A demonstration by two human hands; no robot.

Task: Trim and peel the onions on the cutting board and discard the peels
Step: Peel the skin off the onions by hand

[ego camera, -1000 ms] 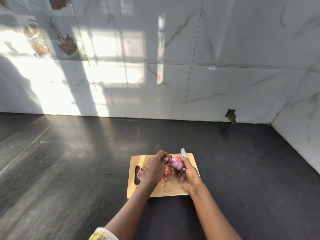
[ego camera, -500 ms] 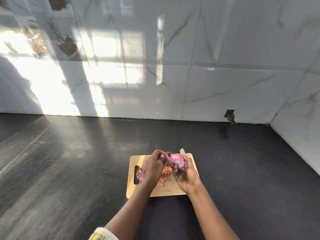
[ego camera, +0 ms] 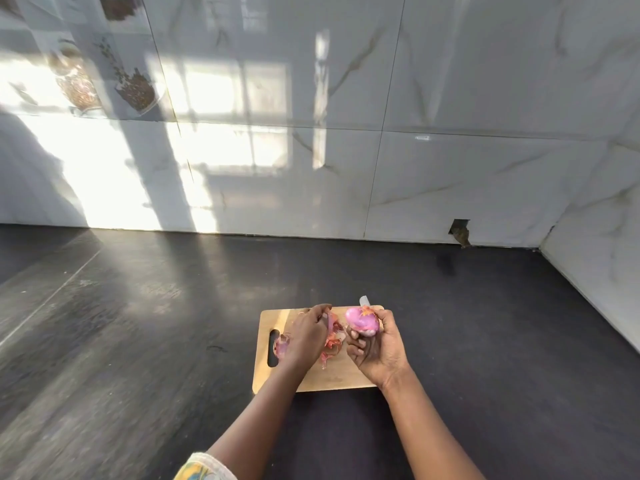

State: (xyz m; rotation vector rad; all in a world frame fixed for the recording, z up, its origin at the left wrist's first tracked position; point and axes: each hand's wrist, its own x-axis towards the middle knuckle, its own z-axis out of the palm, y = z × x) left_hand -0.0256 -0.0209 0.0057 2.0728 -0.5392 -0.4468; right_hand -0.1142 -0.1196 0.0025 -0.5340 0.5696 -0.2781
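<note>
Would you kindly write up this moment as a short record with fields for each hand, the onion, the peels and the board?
left hand: pinches a strip of peel over the board
right hand: grips the onion, some skin left on top
loose peels: lying on the board between the hands
blade tip: pale, shows just behind the onion
cutting board: wooden, on the dark counter

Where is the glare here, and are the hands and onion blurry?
Head view: sun glare blows out the left wall tiles and streaks the countertop; the left hand, pinching a peel, looks slightly blurred; the onion in the right hand is sharper; wide-angle bends tile lines.
</note>
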